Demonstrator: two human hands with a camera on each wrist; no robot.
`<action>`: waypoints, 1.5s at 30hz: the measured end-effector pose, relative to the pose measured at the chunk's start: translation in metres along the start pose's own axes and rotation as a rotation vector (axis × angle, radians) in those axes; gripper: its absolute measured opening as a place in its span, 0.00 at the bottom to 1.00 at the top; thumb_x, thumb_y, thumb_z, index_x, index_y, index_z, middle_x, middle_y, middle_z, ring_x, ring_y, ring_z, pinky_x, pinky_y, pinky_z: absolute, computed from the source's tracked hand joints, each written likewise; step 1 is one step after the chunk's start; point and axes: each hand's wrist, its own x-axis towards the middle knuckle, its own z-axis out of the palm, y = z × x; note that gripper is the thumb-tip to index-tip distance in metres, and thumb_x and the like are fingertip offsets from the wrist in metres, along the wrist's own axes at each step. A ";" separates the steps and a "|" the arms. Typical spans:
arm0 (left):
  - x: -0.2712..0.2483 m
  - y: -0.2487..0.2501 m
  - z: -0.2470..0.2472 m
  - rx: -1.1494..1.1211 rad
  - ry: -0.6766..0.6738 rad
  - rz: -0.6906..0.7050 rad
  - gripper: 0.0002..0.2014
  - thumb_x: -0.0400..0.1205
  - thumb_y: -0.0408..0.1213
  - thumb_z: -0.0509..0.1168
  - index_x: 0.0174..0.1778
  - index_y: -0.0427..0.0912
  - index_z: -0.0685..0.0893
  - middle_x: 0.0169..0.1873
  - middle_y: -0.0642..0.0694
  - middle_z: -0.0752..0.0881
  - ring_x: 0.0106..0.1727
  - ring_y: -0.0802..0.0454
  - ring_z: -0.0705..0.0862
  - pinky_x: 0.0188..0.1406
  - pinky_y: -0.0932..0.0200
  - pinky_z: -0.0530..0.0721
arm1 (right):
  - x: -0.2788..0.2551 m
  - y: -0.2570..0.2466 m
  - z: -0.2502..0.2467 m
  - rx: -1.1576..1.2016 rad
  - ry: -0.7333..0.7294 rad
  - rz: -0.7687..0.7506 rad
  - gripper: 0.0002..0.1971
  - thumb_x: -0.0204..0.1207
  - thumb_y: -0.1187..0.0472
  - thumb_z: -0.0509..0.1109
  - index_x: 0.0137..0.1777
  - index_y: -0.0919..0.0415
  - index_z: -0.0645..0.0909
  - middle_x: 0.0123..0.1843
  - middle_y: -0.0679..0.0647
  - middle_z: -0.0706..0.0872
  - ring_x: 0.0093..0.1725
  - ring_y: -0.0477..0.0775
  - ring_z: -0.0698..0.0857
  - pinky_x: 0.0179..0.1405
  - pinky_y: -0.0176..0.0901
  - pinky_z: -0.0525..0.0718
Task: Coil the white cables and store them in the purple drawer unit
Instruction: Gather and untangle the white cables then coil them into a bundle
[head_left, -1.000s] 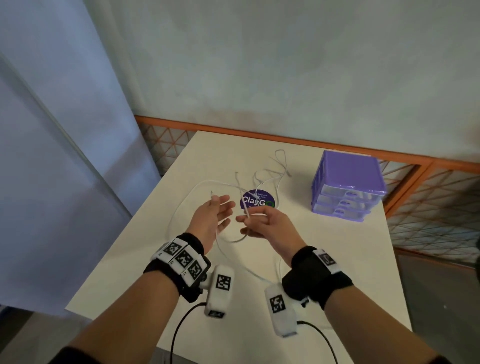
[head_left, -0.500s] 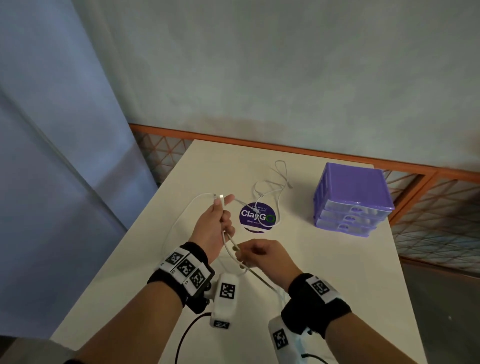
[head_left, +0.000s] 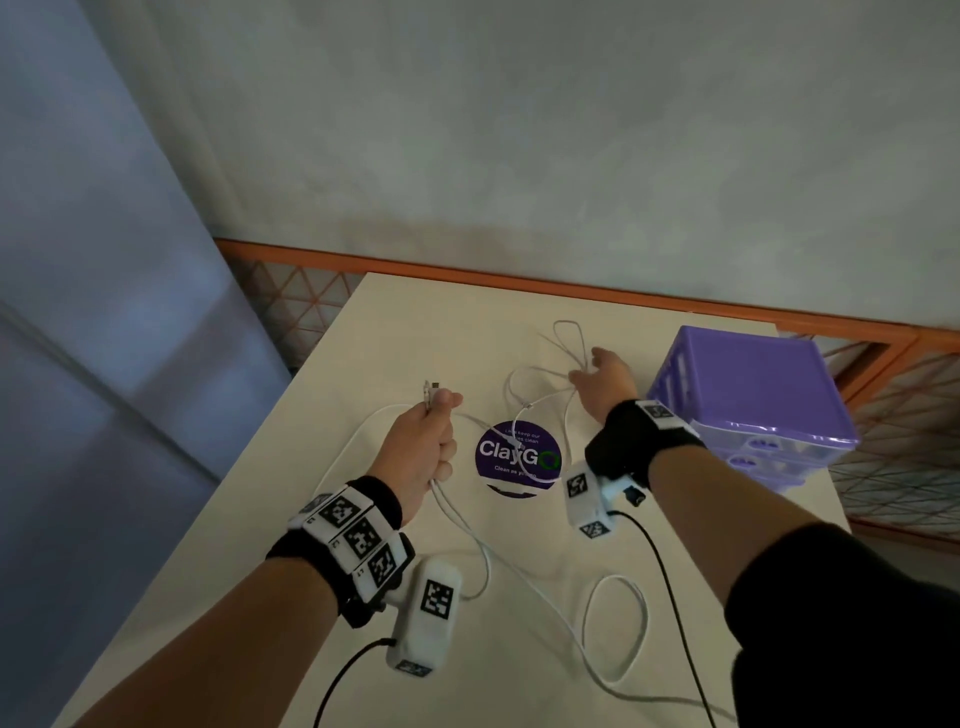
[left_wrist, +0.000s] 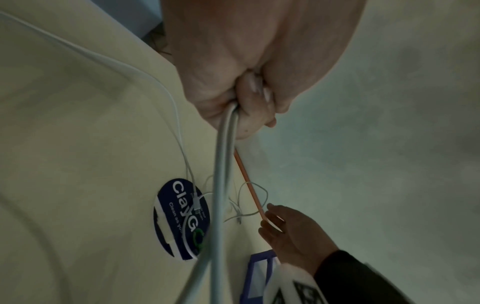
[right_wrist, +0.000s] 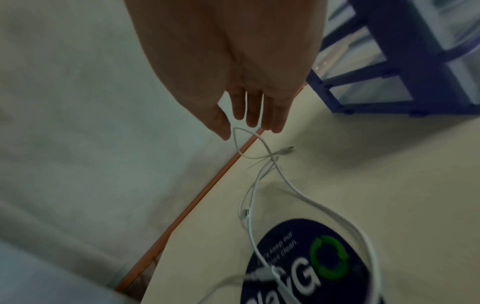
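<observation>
Reaching toward the far tangle, the right hand (head_left: 605, 382) is seen from the head view with fingers straightened and nothing held, its tips at the thin cable (head_left: 569, 338) that lies looped near the tabletop's (head_left: 322, 519) back edge. That cable's loops run roughly away from the person, from the round sticker (head_left: 518, 460) toward the wall, so the right hand is plainly the nearer one. The left hand (head_left: 423, 447) is closed in a fist round doubled strands of the thick cable (head_left: 524, 577), a plug end standing up out of its top; the rest trails back toward the person and ends in a slack loop near the front edge. The drawer unit (head_left: 753, 395) stands just right of the right hand, all drawers apparently closed.

From the left wrist, the fingers (left_wrist: 253, 107) are seen curled tight on two strands that run down past the sticker (left_wrist: 182, 218). The right hand (left_wrist: 291, 232) is shown beyond, just past the tangle (left_wrist: 241, 205).

From the right wrist, the fingers (right_wrist: 255, 107) are held straight and together, the thumb slightly apart, just above the loop's (right_wrist: 246, 144) tip; whether it is touched cannot be told. A plug (right_wrist: 284, 150) lies beside it. The drawer unit (right_wrist: 400, 61) is close on the right, and the thick strands crossing the sticker (right_wrist: 309, 265) are judged likely to snag.
</observation>
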 end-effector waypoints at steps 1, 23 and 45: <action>0.002 -0.001 0.000 -0.002 -0.009 -0.002 0.15 0.86 0.50 0.54 0.54 0.44 0.79 0.18 0.58 0.61 0.17 0.62 0.59 0.12 0.69 0.60 | 0.011 0.000 0.003 0.007 -0.024 0.024 0.33 0.79 0.60 0.67 0.82 0.64 0.59 0.80 0.63 0.70 0.78 0.64 0.71 0.77 0.53 0.69; -0.038 0.053 0.024 -0.433 -0.099 0.004 0.18 0.88 0.45 0.50 0.63 0.38 0.78 0.50 0.43 0.89 0.42 0.51 0.91 0.38 0.55 0.90 | -0.171 -0.029 -0.015 0.419 -0.314 -0.383 0.11 0.79 0.58 0.67 0.39 0.48 0.89 0.44 0.45 0.90 0.47 0.48 0.85 0.54 0.46 0.80; -0.111 0.067 0.024 -0.416 -0.163 0.152 0.23 0.85 0.50 0.56 0.70 0.40 0.77 0.26 0.54 0.77 0.23 0.61 0.71 0.32 0.65 0.81 | -0.250 -0.020 -0.039 0.246 -0.269 -0.475 0.10 0.81 0.58 0.67 0.40 0.43 0.83 0.37 0.35 0.87 0.39 0.29 0.82 0.43 0.21 0.75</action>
